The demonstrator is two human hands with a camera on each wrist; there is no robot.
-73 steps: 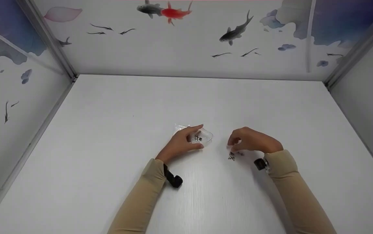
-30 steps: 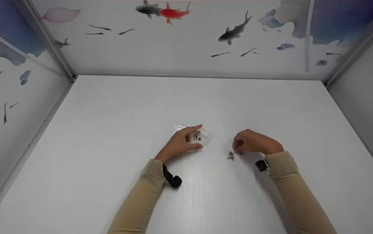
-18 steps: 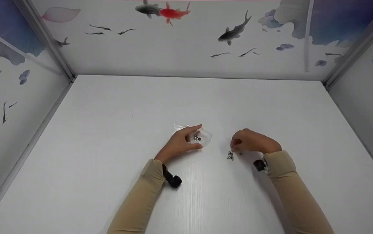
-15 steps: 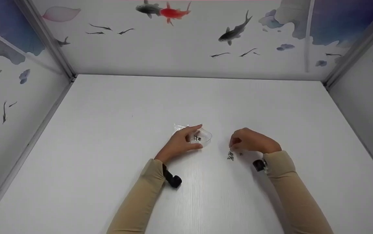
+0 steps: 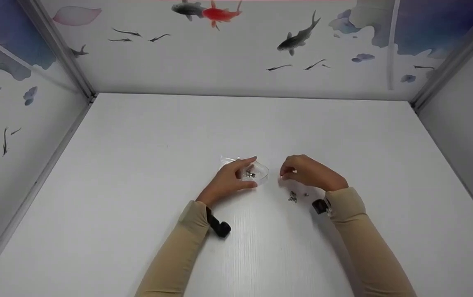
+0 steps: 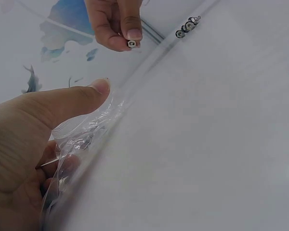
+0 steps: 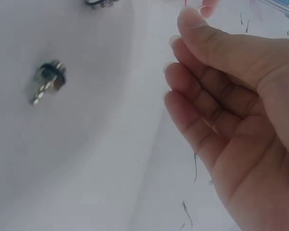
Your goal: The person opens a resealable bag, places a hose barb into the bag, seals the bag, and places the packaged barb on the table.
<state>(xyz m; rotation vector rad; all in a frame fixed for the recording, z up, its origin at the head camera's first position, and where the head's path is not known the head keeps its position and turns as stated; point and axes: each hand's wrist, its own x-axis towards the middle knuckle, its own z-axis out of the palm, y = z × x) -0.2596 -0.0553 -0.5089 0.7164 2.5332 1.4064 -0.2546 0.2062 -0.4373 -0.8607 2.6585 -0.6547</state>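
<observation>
My left hand [image 5: 228, 181] holds a clear plastic bag [image 5: 263, 175], its mouth spread toward the right. Several small metal screws [image 5: 251, 175] show inside it. In the left wrist view the thumb lies along the upper side of the crinkled bag [image 6: 89, 137] and other fingers show behind the film. My right hand [image 5: 312, 172] pinches a small silver screw [image 6: 131, 44] between thumb and index finger, a short way right of the bag's mouth. Below that hand lie a little cluster of screws [image 5: 292, 197] and a single screw [image 7: 50, 79] with a threaded shank.
Both hands work over a white table [image 5: 137, 165]. White panels with painted fish [image 5: 298, 39] close it in at the back and sides. Small black cameras [image 5: 221, 229] are strapped to both wrists.
My right hand has left the screw cluster and moved left and away from me, toward the bag, with a screw in its fingertips. The left hand and bag stay put.
</observation>
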